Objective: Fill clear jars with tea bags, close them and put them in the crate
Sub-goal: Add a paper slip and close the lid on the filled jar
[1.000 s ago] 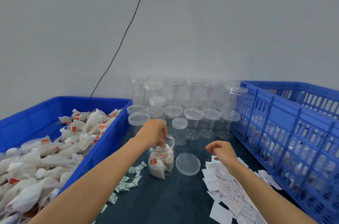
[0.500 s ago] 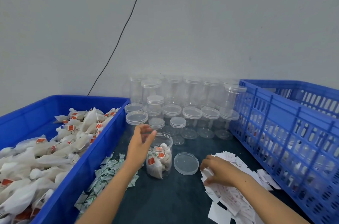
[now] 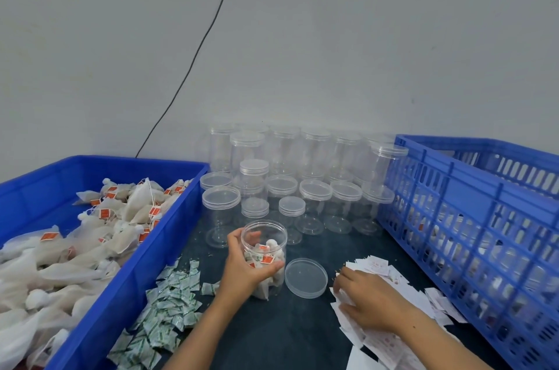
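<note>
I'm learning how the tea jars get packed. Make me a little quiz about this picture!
1. True or false: the open jar in the left hand has its lid screwed on.
2. Where does the loose lid lie? A) in the blue crate B) flat on the table, right of the jar C) on the tea bags
3. Fill in: the right hand rests on a pile of paper ____.

Key: 1 false; 2 B; 3 slips.

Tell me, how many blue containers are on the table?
2: a solid blue bin of tea bags on the left, a slotted blue crate on the right.
</note>
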